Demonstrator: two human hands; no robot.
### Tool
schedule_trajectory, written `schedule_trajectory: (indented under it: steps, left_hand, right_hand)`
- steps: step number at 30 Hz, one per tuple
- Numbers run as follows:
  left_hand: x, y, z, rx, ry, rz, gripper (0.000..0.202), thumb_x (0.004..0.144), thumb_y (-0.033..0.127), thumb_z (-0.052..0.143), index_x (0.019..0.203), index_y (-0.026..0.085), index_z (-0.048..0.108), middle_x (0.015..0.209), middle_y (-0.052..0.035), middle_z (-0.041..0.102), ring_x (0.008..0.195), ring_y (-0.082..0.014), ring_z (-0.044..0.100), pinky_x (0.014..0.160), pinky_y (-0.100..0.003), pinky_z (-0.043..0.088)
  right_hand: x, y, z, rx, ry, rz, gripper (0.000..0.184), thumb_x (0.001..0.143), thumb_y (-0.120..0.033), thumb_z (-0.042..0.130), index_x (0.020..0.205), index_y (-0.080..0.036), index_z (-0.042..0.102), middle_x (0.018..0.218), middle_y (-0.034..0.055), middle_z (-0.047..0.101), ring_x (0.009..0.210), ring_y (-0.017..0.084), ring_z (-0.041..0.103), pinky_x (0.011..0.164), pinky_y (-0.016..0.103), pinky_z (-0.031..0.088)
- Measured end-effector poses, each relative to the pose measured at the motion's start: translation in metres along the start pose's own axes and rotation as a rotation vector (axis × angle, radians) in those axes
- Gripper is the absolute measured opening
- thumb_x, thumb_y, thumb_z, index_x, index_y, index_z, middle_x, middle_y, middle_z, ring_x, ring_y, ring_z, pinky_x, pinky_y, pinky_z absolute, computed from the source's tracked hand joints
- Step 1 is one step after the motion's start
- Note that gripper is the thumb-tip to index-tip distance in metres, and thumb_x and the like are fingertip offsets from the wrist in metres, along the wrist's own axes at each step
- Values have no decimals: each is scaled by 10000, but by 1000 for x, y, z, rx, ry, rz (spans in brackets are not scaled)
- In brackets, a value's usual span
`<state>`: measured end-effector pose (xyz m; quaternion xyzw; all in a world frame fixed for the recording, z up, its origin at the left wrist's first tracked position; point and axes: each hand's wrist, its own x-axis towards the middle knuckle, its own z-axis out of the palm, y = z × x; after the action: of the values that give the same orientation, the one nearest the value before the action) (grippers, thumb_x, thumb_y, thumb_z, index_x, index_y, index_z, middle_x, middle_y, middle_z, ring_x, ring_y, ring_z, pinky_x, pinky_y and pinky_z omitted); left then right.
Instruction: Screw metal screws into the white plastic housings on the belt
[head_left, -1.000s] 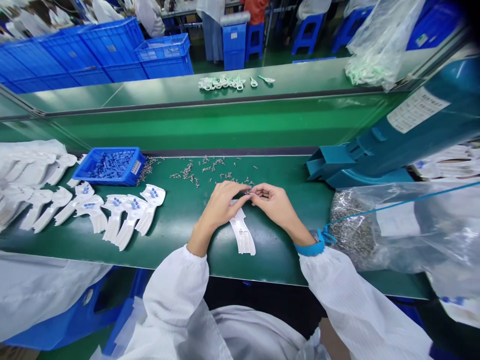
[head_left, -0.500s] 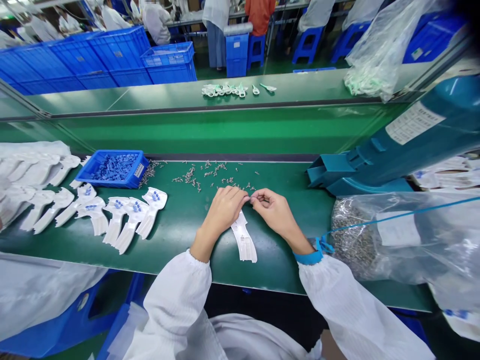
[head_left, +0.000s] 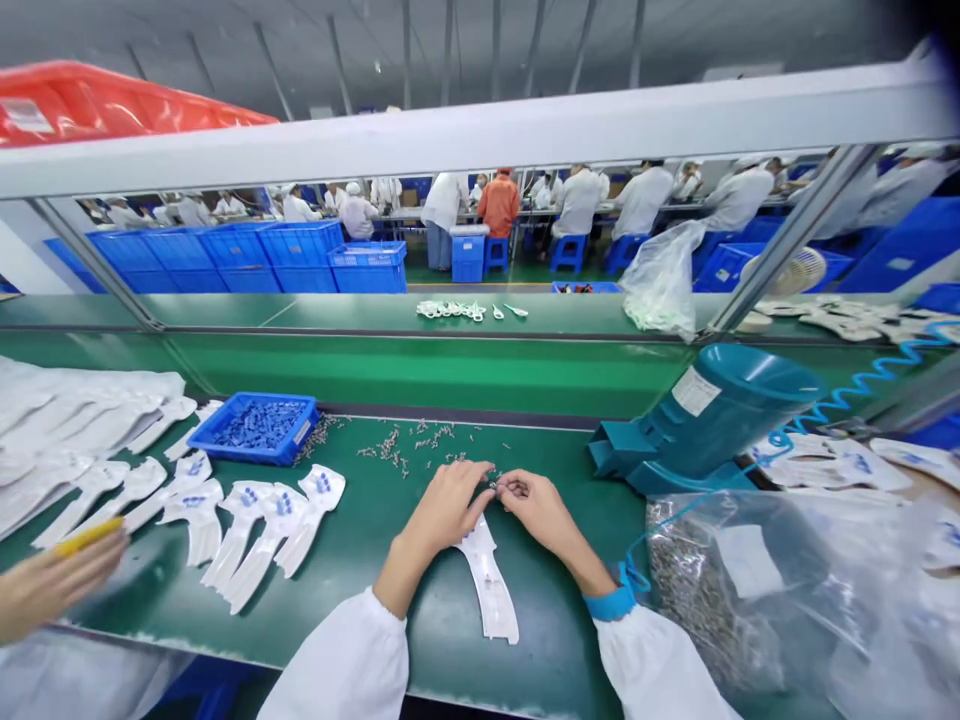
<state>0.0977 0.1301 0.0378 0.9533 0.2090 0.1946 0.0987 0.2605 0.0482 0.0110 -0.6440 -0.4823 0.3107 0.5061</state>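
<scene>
The green bench top (head_left: 360,590) has bare room between the left hand (head_left: 448,508) and the row of white pieces (head_left: 262,525) further left, and a narrower strip between the right hand (head_left: 538,512) and the clear plastic bag (head_left: 720,590) that crowds the right side; the near edge runs just beyond the sleeves, the far edge meets a dark strip below a green wall; a teal hopper (head_left: 705,420) lies tilted at the right rear; a co-worker's hand (head_left: 52,585) with a yellow tool (head_left: 86,535) reaches in at the left edge; the blue tray (head_left: 296,445) at the left rear holds small blue parts, loose metal parts (head_left: 401,450) are scattered just beside it and toward the hands, and the bag holds a heap of grey metal bits; both hands have thumb and forefinger drawn together, tips meeting on a small metal part (head_left: 495,486), though which hand bears it cannot be told; beneath them lies the white plastic piece (head_left: 493,590), flat on the bench, its long axis running from under the fingers toward the person and leaning slightly right, far end hidden by the hands, near end just short of the bench edge.
</scene>
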Motion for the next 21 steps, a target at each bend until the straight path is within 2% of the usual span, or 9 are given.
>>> schedule_trajectory:
  steps: [5,11,16,21]
  left_hand:
    - [8,-4,2,115,-60,112,164,1009,250,466,1023,223,626,949,-37,682,931,-203,615,841,-345,442]
    - [15,0,3,238,-72,185,175,995,186,466,1117,222,586,991,-52,666,955,-224,596,849,-377,417]
    - [18,-2,9,272,-53,179,159,990,175,479,1111,210,577,1048,-46,664,956,-214,587,837,-369,416]
    - [18,-4,14,281,-65,122,146,988,184,477,1093,217,571,993,-40,648,955,-235,566,814,-386,403]
  right_hand:
    - [5,7,-4,115,-62,52,138,741,-307,588,733,-179,638,630,18,664,552,168,619,569,301,524]
    - [4,10,-3,87,-3,97,96,745,-283,578,746,-194,614,596,-9,607,541,168,595,558,297,492]
    - [3,11,-1,17,67,96,112,775,-290,557,781,-196,617,620,0,619,560,178,593,564,303,478]
    - [0,6,0,-38,83,77,133,801,-309,553,824,-196,619,719,23,657,640,188,611,624,305,483]
